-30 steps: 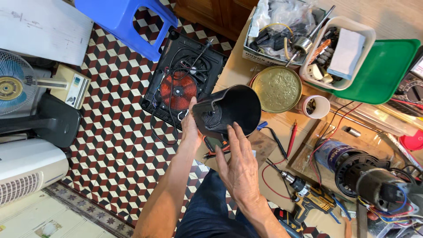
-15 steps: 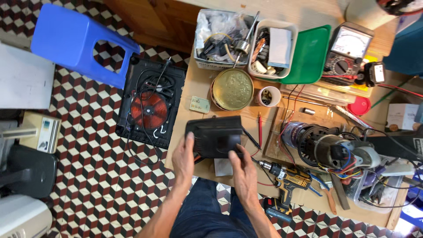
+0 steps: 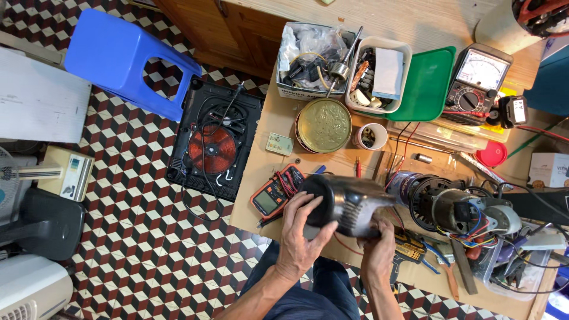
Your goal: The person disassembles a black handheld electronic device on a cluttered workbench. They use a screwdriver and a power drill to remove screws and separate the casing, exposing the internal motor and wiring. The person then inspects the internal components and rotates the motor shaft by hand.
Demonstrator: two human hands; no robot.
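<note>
1. Cylindrical housing (image 3: 347, 204), held between left hand (image 3: 302, 234) and right hand (image 3: 379, 255): dark, glossy metal with bright sheen; blurred, so finer texture unreadable.
2. Tabletop (image 3: 267, 195): bare wood, matt, pale and scuffed.
3. Round tin lid (image 3: 324, 125): brass-coloured metal, embossed, dull shine.
4. Tray (image 3: 427, 89): green plastic, smooth, semi-gloss.
5. Stool (image 3: 118, 59): blue plastic, smooth.
6. Floor (image 3: 118, 237): patterned tile, smooth.
</note>
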